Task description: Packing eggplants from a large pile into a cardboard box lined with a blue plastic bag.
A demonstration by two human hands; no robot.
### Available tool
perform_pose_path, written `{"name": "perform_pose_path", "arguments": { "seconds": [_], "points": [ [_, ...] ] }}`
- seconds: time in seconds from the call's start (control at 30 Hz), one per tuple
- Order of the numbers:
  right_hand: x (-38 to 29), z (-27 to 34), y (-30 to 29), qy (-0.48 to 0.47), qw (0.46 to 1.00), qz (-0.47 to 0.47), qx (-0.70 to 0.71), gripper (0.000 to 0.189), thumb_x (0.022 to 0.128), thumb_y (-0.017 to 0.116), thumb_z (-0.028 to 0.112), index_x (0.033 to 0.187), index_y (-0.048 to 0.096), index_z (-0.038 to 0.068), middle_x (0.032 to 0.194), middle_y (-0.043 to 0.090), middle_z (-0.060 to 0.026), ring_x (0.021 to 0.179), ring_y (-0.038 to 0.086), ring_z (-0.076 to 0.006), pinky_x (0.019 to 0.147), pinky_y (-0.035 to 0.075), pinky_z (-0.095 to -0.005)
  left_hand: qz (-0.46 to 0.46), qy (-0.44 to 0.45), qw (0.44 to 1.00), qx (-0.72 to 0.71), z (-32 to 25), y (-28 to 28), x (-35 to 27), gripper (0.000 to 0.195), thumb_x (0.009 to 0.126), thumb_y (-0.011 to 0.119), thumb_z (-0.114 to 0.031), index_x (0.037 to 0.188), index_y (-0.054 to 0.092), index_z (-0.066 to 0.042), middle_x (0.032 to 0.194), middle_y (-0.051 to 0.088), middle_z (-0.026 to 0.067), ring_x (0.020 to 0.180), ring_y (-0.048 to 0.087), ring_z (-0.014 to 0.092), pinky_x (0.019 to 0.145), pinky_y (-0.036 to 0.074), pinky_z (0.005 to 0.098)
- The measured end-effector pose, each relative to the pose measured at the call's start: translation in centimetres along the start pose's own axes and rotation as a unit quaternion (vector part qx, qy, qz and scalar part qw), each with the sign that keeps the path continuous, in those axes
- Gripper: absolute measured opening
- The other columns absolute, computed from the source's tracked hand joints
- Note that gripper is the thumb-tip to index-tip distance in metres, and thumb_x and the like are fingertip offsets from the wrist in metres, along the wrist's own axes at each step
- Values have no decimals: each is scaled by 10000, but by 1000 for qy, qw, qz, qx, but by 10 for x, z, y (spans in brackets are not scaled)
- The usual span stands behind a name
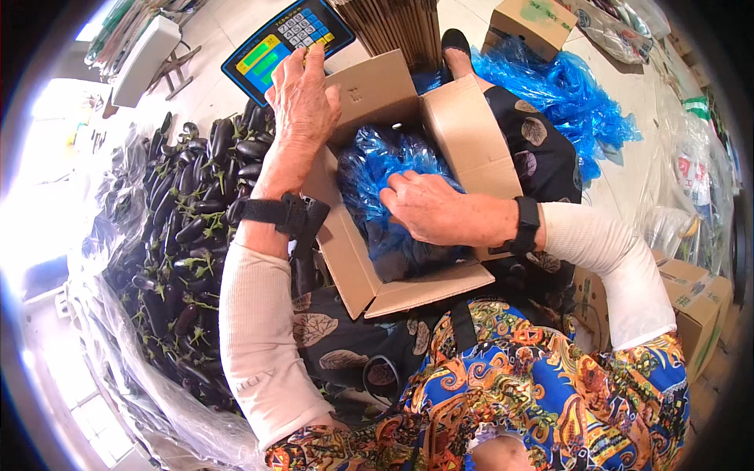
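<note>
An open cardboard box [471, 141] stands in front of me, its flaps spread outward. Inside it is a crumpled blue plastic bag [368, 162] with dark contents partly visible through the film. My right hand [427, 206] reaches over the box's right side, its fingertips gathered on the bag. Beyond the box's far left corner, my left hand [300, 103] is at the keypad of a digital weighing scale [265, 50] with lit green displays. The index finger covers some lower keys, and this hand holds nothing. The scale's platform is not visible.
A large heap of eggplants [188, 194] lies left of the box, bordered by clear plastic sheeting [141, 365]. Flattened cardboard [389, 23] stands behind the box. Loose blue plastic bags [565, 100] lie at far right beside a carton [524, 26]. Another carton [689, 300] sits at right.
</note>
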State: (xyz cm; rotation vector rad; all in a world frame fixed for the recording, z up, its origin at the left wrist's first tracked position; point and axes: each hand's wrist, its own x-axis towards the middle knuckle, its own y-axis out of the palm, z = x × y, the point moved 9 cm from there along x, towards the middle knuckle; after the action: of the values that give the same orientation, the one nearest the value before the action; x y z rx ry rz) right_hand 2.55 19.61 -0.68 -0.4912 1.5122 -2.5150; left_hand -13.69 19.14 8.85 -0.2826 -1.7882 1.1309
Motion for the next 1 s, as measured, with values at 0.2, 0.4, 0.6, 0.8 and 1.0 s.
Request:
{"name": "perform_pose_path", "arguments": {
  "seconds": [0.2, 0.4, 0.6, 0.8, 1.0],
  "points": [
    [29, -46, 41, 1, 999, 29, -29, 282, 676, 589, 1, 952, 538, 21, 979, 483, -154, 924, 491, -330, 739, 460, -413, 241, 19, 969, -43, -1, 61, 2, 333, 752, 650, -218, 1078, 643, -149, 985, 600, 181, 877, 604, 378, 766, 489, 446],
    [17, -45, 48, -8, 993, 91, 80, 312, 738, 563, 4, 1049, 555, -9, 1116, 532, -208, 955, 544, -393, 814, 457, -452, 334, 50, 934, -114, -43, 62, -76, 407, 800, 638, -387, 992, 619, -28, 1101, 525, 178, 1015, 529, 412, 876, 453, 453],
    [-27, -1, -17, 7, 993, 121, 6, 186, 826, 608, 179, 888, 562, 9, 887, 566, -170, 831, 567, -342, 716, 448, -448, 341, 192, 913, -116, -60, 66, -85, 527, 756, 691, -370, 1111, 528, -17, 1069, 523, 185, 1076, 472, 380, 901, 430, 427],
    [-25, -47, 35, 104, 981, 141, 89, 284, 849, 609, 253, 999, 550, 20, 936, 542, -205, 847, 561, -396, 713, 454, -468, 428, 117, 896, -16, -64, 76, -113, 971, 641, 813, -312, 1376, 272, 20, 1394, 223, 365, 1300, 262, 495, 1064, 323, 469],
    [-30, -20, -36, -19, 980, 168, 105, 651, 754, 667, 512, 1077, 577, -45, 1017, 579, -234, 959, 571, -388, 812, 471, -446, 425, 99, 899, -14, -52, 68, -116, 944, 661, 807, -305, 1372, 276, 16, 1395, 224, 358, 1304, 260, 484, 1074, 308, 470]
  ]
}}
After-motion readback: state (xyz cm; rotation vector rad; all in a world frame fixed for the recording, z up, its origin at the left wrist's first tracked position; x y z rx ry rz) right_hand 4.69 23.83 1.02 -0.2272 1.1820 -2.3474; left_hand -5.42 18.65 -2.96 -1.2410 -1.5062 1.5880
